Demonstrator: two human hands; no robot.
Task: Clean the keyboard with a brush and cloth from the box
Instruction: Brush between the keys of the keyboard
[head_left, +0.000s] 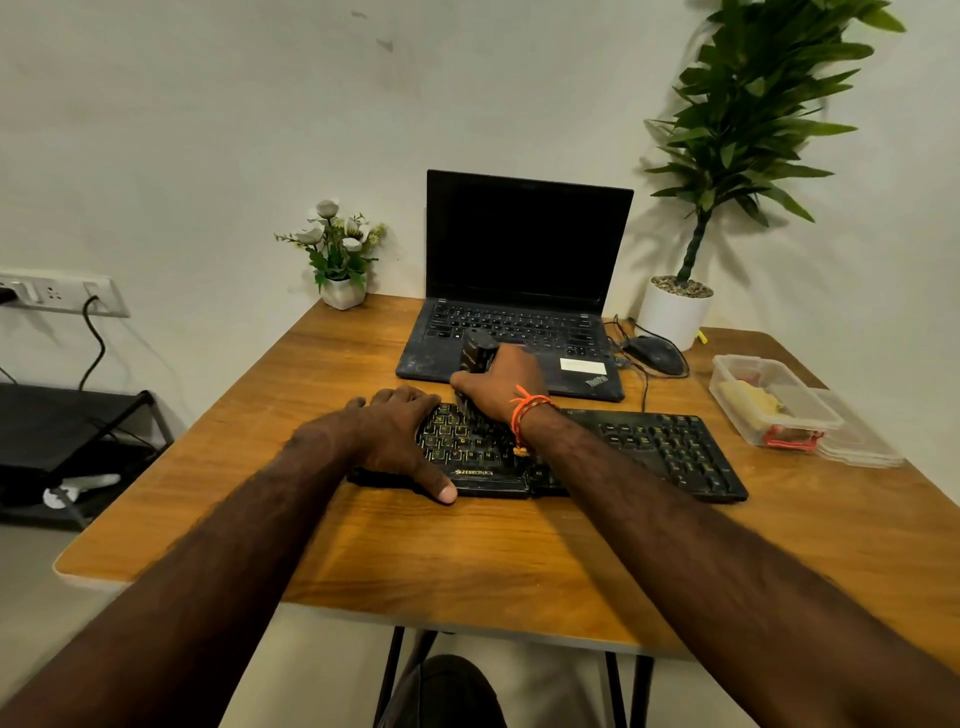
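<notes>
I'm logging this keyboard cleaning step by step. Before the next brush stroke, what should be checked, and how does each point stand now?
1. Brush in hand: ok. The right hand grips the black brush by its handle.
2. Brush on the keys: ok. Its lower end meets the keyboard at the upper left rows, though the bristles are hidden by the hand.
3. Keyboard steadied: ok. The left hand rests on its left end, thumb at the front edge.
4. Keyboard flat on the table: ok.
5. Cloth ready: cannot tell. The open plastic box holds something pale, not clear enough to name.
6. Laptop clear of the stroke: not ok. It sits open, close behind the brush.
</notes>
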